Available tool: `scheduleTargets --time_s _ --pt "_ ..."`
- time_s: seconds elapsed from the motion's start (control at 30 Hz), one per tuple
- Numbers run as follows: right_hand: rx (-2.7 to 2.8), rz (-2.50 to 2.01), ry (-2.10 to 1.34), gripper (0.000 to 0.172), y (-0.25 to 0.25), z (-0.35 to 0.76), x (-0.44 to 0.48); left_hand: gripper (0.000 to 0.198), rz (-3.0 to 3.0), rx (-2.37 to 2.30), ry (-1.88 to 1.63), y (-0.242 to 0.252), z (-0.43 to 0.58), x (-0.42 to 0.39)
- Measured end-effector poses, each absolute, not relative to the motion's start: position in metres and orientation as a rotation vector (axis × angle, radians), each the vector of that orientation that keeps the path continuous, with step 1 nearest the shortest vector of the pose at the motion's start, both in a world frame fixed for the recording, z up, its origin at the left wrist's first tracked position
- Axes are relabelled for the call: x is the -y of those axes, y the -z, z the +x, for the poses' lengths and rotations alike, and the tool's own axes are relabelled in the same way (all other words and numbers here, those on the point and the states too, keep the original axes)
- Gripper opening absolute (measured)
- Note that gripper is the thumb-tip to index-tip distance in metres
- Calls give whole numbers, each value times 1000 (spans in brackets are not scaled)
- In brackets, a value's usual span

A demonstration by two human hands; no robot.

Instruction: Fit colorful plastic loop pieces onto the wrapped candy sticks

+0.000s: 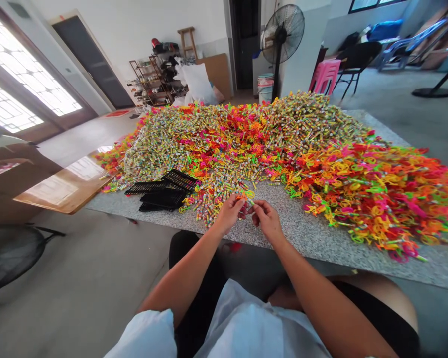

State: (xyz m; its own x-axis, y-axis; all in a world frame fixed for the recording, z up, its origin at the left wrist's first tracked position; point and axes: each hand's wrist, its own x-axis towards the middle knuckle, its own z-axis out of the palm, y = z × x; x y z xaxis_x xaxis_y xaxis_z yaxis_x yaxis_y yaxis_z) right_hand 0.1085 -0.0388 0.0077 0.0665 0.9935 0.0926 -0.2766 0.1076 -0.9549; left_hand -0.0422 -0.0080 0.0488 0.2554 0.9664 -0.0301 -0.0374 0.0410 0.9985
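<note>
Over the front edge of a speckled grey stone table, my two hands meet with their fingertips close together. My left hand (230, 213) is closed on a small bright orange and yellow plastic piece. My right hand (266, 217) pinches a small pale, greenish tube (251, 202) that points towards the left fingers; I cannot tell whether the two pieces are joined. Just beyond and left of my hands lies a spread of small labelled tubes (218, 188). Black slotted trays (162, 199) are stacked loosely at its left.
A large mound of tubes (153, 144) and coloured plastic pieces covers the back of the table. To the right is a heap of looped orange, yellow, red and green pieces (373, 194). A standing fan (281, 35) is behind; another fan (11, 258) stands at the lower left.
</note>
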Motion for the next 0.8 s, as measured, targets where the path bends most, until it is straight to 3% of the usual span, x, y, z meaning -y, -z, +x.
scheduleTargets --time_s 0.6,0.8 --pt "978 -943 -1400 32 -3 126 44 34 1292 -1120 -1032 -45 -32 13" --pt "758 -836 -1530 40 -6 128 47 35 1170 -1095 -1040 -46 -23 14"
